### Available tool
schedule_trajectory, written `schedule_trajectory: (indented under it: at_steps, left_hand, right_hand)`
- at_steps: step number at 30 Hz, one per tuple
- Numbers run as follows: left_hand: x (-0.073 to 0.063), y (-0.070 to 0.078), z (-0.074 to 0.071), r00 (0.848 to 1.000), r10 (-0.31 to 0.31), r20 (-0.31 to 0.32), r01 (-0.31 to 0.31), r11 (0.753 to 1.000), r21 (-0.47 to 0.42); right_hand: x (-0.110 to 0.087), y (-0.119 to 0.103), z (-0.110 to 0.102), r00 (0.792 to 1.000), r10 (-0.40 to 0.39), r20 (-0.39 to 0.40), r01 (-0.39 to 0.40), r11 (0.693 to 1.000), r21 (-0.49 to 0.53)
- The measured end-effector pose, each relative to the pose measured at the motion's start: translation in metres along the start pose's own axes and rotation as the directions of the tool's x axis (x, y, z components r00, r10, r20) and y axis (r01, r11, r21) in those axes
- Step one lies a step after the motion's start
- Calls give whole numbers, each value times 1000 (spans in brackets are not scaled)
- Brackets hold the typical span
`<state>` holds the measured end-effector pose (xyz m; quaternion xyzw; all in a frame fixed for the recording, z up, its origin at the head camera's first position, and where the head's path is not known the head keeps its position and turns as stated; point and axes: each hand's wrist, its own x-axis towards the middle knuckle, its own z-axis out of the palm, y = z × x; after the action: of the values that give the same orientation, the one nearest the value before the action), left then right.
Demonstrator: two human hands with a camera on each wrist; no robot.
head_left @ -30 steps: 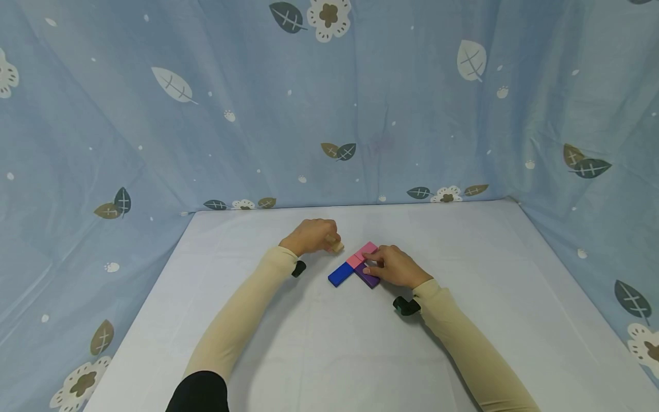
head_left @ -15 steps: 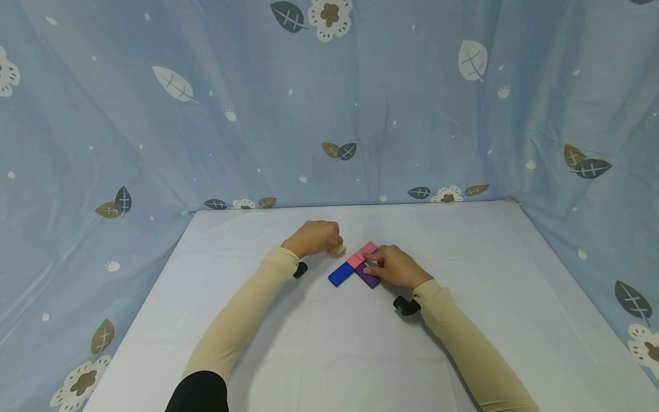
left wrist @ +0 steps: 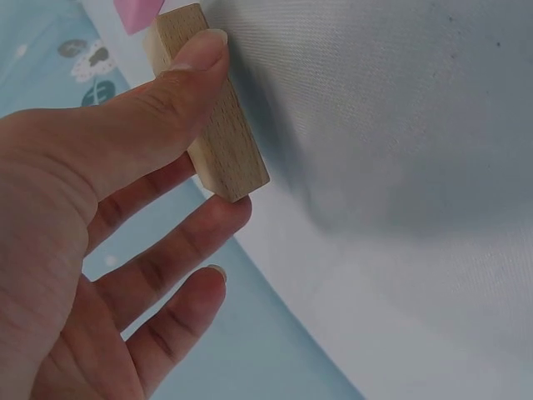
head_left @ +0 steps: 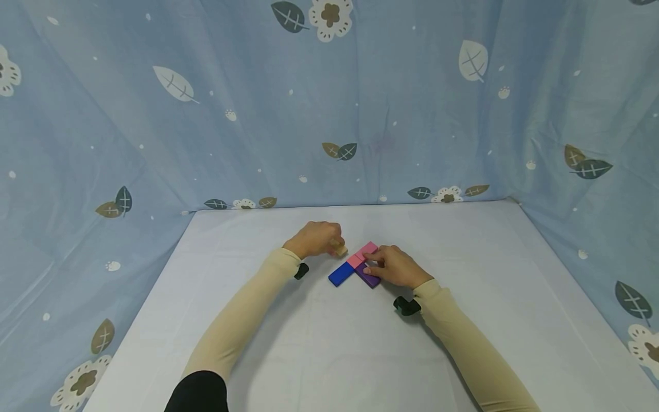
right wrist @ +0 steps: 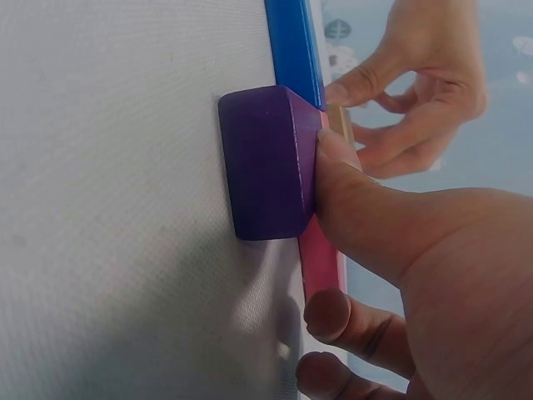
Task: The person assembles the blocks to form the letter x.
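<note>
My left hand [head_left: 318, 237] pinches a plain wooden block [left wrist: 229, 142] between its thumb and fingers, just left of a joined group of coloured blocks. Blue block [head_left: 341, 274] and pink pieces [head_left: 355, 261] run in a slanting line on the white table. A purple block [right wrist: 262, 167] sits against this line at an angle. My right hand [head_left: 399, 266] rests on the group, thumb on the purple block and index fingertip on the pink pieces. In the right wrist view its other fingers hang loosely bent. A pink corner [left wrist: 137, 12] shows beyond the wooden block in the left wrist view.
A white cloth [head_left: 319, 355] covers the table under both forearms. Behind it and at both sides hangs a blue curtain [head_left: 288, 114] with leaf and flower prints. Small black wrist devices [head_left: 407, 305] sit under the cuffs.
My left hand has shifted slightly right and toward me with the wooden block, closer to the pink pieces. The right hand and the coloured blocks stay in place.
</note>
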<state>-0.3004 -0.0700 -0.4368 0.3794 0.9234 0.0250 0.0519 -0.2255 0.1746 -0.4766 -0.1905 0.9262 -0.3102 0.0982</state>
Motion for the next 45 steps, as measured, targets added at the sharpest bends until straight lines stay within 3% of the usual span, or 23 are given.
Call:
schedule_trajectory:
  at_steps: [45]
  left_hand:
    - [2, 10, 5, 999, 37, 39, -36, 999, -27]
  right_hand:
    - [0, -2, -1, 1000, -1, 4, 1, 1000, 7]
